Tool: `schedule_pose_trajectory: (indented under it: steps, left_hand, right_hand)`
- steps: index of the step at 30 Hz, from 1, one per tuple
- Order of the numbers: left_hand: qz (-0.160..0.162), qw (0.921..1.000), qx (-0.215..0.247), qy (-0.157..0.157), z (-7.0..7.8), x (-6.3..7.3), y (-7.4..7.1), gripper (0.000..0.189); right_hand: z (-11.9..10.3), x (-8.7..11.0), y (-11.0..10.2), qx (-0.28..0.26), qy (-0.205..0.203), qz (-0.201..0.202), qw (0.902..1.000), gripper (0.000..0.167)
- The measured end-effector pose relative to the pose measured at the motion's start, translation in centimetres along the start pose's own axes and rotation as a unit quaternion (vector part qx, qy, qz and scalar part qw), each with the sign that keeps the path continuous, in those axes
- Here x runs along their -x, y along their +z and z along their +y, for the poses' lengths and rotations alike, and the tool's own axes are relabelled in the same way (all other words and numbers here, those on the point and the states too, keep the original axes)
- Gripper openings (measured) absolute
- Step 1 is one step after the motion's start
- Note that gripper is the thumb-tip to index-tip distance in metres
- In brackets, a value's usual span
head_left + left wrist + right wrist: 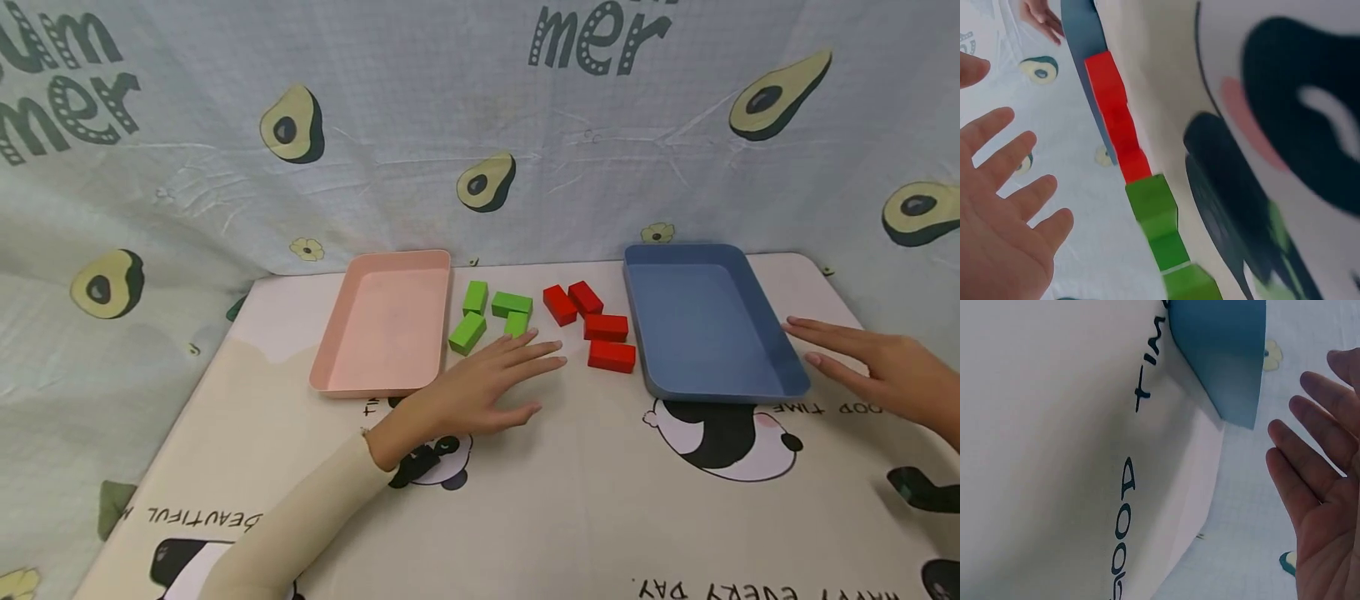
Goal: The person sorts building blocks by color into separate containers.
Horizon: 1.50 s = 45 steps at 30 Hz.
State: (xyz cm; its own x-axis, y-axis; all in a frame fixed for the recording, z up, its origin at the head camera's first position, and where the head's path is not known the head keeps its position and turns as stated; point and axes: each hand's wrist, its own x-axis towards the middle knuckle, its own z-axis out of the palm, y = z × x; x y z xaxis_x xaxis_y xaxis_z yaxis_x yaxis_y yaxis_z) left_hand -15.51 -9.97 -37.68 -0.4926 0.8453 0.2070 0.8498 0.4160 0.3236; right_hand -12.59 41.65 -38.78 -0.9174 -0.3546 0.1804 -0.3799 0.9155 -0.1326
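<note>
My left hand (pixel 480 387), fingers spread and nothing held, hovers just in front of several green blocks (pixel 467 333). One green block is partly hidden behind its fingers. In the left wrist view the palm faces the row of green (pixel 1154 203) and red blocks (pixel 1116 112). Several red blocks (pixel 611 356) lie in a loose group right of the green ones. My right hand (pixel 877 367) is at the right side of the blue tray (pixel 723 398), its straight fingertips right by the rim. The right wrist view shows that palm bare, fingers extended.
A pink tray (pixel 330 379) stands left of the green blocks, and the blue tray stands right of the red ones. The table (pixel 570 500) has a cover printed with pandas and lettering. Behind it hangs a cloth (pixel 405 167) with avocado prints.
</note>
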Motion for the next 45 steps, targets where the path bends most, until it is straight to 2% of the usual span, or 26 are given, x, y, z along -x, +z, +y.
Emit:
schedule_pose_trajectory:
  steps: [7, 13, 17, 23, 25, 30, 39, 42, 45]
  left_hand:
    - [-0.008, 0.9983, 0.053, -0.024, -0.3, -2.0, 0.9, 0.061]
    - [-0.003, 0.9888, 0.134, -0.065, -0.4, -3.6, 1.6, 0.059]
    - [0.005, 0.9801, 0.180, -0.084, -0.5, -4.3, 2.0, 0.056]
    - [0.002, 0.9643, 0.242, -0.108, -0.8, -5.5, 2.8, 0.057]
    - [-0.001, 0.9585, 0.261, -0.115, -0.9, -5.9, 3.0, 0.058]
    - [-0.012, 0.9460, 0.296, -0.132, -1.0, -6.8, 3.5, 0.059]
    - [-0.020, 0.9263, 0.353, -0.131, -1.5, -8.1, 3.8, 0.057]
    - [-0.025, 0.9233, 0.362, -0.127, -1.6, -8.4, 3.9, 0.056]
    - [-0.029, 0.9255, 0.357, -0.123, -1.7, -8.8, 3.9, 0.056]
  right_hand:
    - [0.8, -0.9, 0.1, -0.042, 0.035, -0.011, 0.9984, 0.057]
    - [1.7, -1.4, 0.6, -0.101, 0.066, -0.012, 0.9926, 0.053]
    - [2.4, -1.4, 1.2, -0.158, 0.102, -0.024, 0.9819, 0.052]
    - [3.4, -1.2, 2.5, -0.224, 0.143, -0.055, 0.9624, 0.064]
    - [3.7, -1.3, 3.0, -0.226, 0.145, -0.050, 0.9620, 0.061]
    - [4.3, -1.3, 3.7, -0.235, 0.117, -0.020, 0.9647, 0.041]
    - [4.1, -1.7, 4.0, -0.304, 0.064, -0.011, 0.9505, 0.033]
    - [3.9, -1.8, 4.0, -0.308, 0.061, -0.017, 0.9492, 0.036]
    - [3.8, -1.8, 4.0, -0.317, 0.050, -0.022, 0.9469, 0.044]
